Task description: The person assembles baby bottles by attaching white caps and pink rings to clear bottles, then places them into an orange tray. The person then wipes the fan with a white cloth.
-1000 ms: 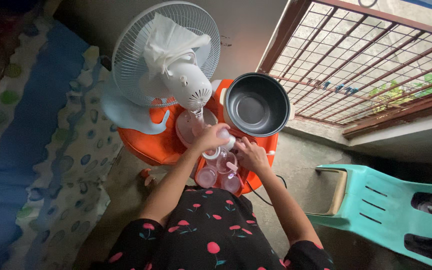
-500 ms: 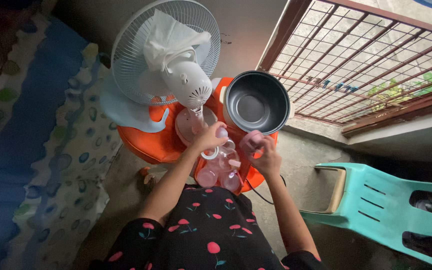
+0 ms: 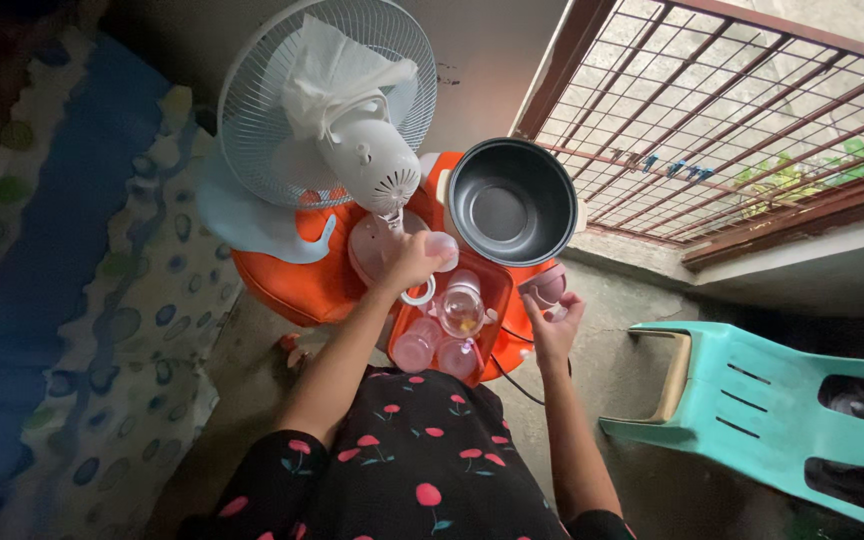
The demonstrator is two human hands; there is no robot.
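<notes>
The right hand (image 3: 555, 322) is drawing away from the orange tray (image 3: 497, 290), now grasping a pink bottle cap (image 3: 544, 285); the left hand (image 3: 414, 262) is grasping the clear baby bottle (image 3: 439, 246) above the tray, so cap and bottle are coming apart. Other bottles (image 3: 460, 308) are standing in the tray beside the dark pot (image 3: 510, 202).

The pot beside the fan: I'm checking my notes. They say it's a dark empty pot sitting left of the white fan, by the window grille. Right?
Not quite. The head view shows the dark, empty pot to the right of the white fan, not left. It does sit by the window grille.
</notes>
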